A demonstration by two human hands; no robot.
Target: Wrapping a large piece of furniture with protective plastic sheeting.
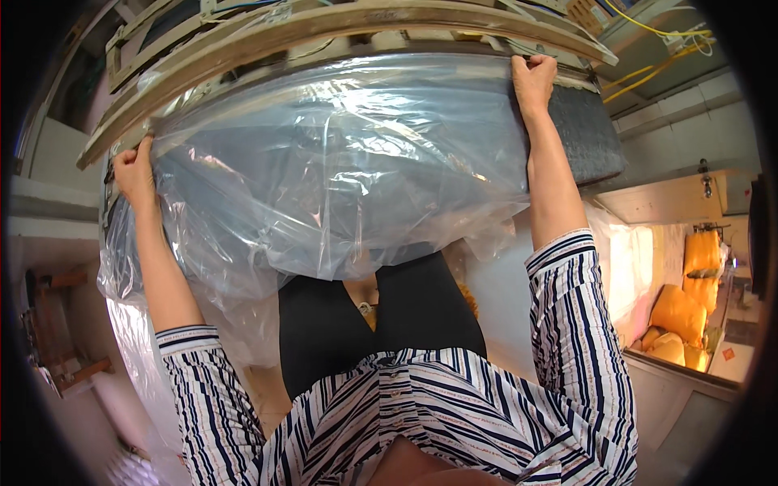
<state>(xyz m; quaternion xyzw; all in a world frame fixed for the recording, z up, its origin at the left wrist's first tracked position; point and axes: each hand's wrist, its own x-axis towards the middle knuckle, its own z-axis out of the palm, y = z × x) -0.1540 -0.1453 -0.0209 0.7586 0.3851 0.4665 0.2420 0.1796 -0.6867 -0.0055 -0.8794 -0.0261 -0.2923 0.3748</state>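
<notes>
A wide sheet of clear plastic film [340, 154] stretches between my hands, wrinkled and shiny, over a dark, boxy surface. Its upper edge lies along the wooden frame, and the lower part hangs loose in folds in front of my legs. My left hand [136, 172] is closed on the film's left upper corner, beside the end of a wooden rail. At the right upper corner, my right hand [535, 85] pinches the film with curled fingers. Past that hand a dark grey padded side [579, 134] shows uncovered.
A long curved-looking wooden rail [348, 24] crosses the far side, with slatted framework behind it. Yellow cables [648, 79] hang at the far right. On the right, orange cushion-like items [679, 314] show beyond a wooden panel [660, 201].
</notes>
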